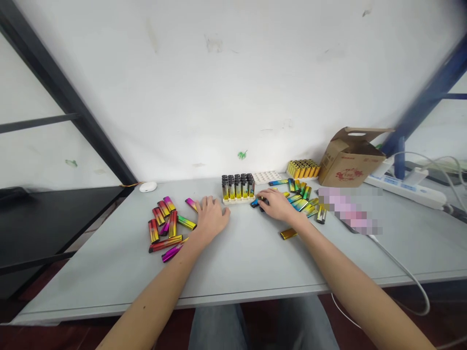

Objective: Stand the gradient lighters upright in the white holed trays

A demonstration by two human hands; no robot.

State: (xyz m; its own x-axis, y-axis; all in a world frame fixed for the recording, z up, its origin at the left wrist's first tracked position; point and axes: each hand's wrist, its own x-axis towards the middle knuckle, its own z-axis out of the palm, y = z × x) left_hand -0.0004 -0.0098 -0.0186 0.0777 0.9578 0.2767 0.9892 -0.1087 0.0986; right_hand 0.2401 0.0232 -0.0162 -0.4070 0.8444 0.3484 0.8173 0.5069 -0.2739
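Note:
My left hand (211,218) lies low over the table with its fingers spread and nothing visible in them. Beside it on the left are loose shiny lighters, among them a magenta one (190,204), a green-yellow one (187,222) and several red-yellow ones (172,223). My right hand (276,204) is curled over a dark blue lighter (254,203), fingers and thumb around its black end. Between the hands, a little farther back, a white tray (239,201) holds upright lighters (237,184) with black tops. More blue, green and yellow lighters (299,204) lie loose right of my right hand.
Against the wall stand a second white tray (268,177) with holes, a block of golden lighters (304,168) and an open cardboard box (350,163). At right are a blurred pink phone-shaped thing (345,209) with a cable and a power strip (408,189). A white case (148,186) sits far left.

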